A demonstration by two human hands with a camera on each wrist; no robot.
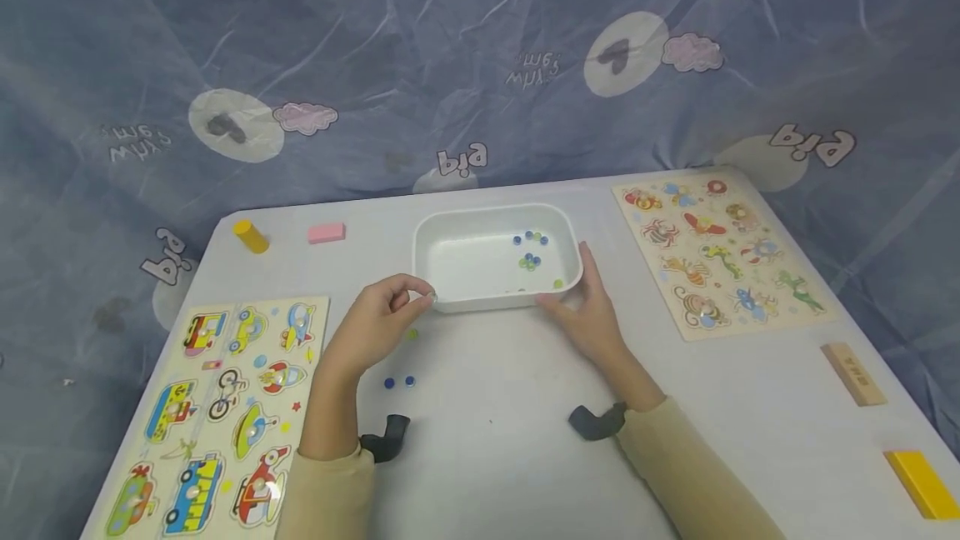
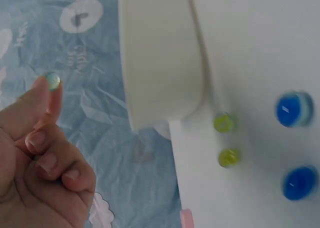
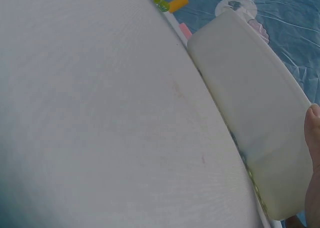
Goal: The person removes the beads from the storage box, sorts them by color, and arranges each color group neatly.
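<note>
One shiny bead [image 2: 53, 81] is pinched between the thumb and pointer finger of my left hand [image 1: 378, 322], with the other three fingers curled in. It is up off the tabletop [image 1: 480, 440], near the close left corner of the white tray [image 1: 491, 303]. My right hand [image 1: 591, 315] holds the tray's close right corner, thumb on the front wall and fingers round the side. Blue beads [image 1: 517, 240] and green beads [image 1: 558, 283] lie inside, toward the tray's right end. Two loose blue beads [image 2: 294, 109] and two loose green beads [image 2: 229, 158] sit on the tabletop, on my side of the tray. Farther out, a pink block [image 1: 326, 233] is by the far edge, and a yellow stick [image 1: 251, 237] is close to the far left corner. A bus board [image 1: 213, 423] runs along the left edge. A bug board [image 1: 720, 261] is by the far right corner, and a wooden block [image 1: 853, 375] and a yellow block [image 1: 922, 484] sit along the right edge.
</note>
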